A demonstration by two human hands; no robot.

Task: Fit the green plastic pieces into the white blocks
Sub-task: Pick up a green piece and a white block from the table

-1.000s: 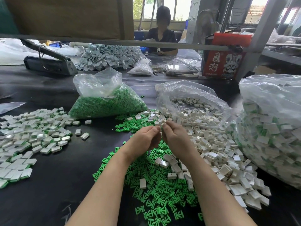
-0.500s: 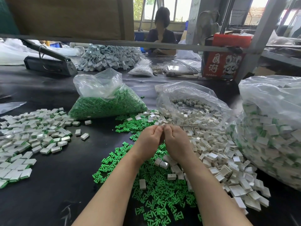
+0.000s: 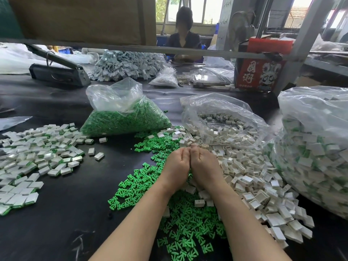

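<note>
My left hand point(image 3: 177, 166) and my right hand point(image 3: 204, 166) are pressed side by side above the table, backs toward me and fingers curled together. Between the fingertips they pinch a small white block, almost wholly hidden by the knuckles. Loose green plastic pieces point(image 3: 184, 223) lie heaped under my wrists. A spread of empty white blocks point(image 3: 244, 176) runs along the right of my right arm. White blocks with green fitted in them point(image 3: 37, 157) cover the table at the left.
A clear bag of green pieces point(image 3: 124, 121) and an open bag of white blocks point(image 3: 226, 125) stand behind my hands. A large bag of fitted blocks point(image 3: 316, 147) fills the right. Farther back are a black machine point(image 3: 56, 72), a red box point(image 3: 261, 72) and a seated person point(image 3: 184, 40).
Both hands have closed tight against each other and sunk slightly toward the pile. The pale piece seen at the fingertips earlier is now almost covered.
</note>
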